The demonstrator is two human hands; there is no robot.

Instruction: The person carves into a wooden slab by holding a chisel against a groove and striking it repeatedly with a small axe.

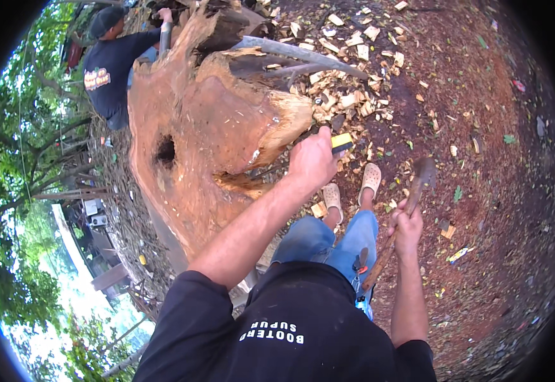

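Beside the big reddish stump [207,140], left hand [312,159] reaches forward, arm extended, clenched around a yellow-black block [342,143]; right hand [407,226], held low, grips an axe [411,197] handle.

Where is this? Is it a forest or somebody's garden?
It looks like an outdoor wood-cutting spot among trees, maybe a yard. A huge reddish tree stump lies on bare dirt, wood chips are scattered about, and the right hand holds an axe. The left hand grips a small yellow-and-black object.
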